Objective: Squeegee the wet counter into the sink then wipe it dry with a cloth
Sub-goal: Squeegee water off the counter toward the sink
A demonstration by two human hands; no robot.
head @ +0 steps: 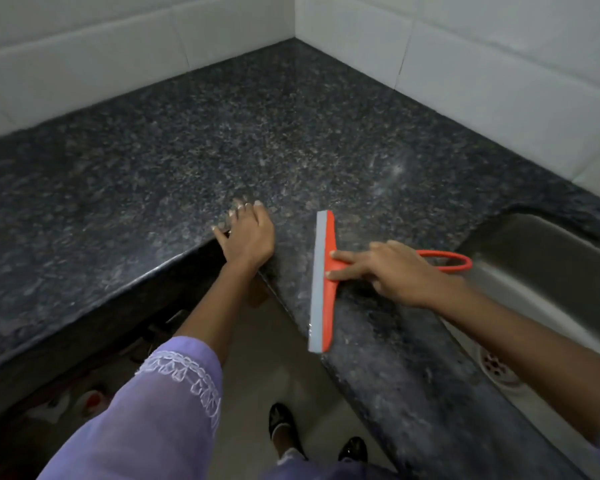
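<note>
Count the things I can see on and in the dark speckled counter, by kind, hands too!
Orange plastic squeegee with grey rubber blade: 1
Steel sink set in the counter: 1
Round metal sink drain: 1
Hands: 2, left hand, right hand
Total: 5

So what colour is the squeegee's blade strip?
Grey, on an orange-red squeegee body held by the right hand; it shows best in the head view.
</note>
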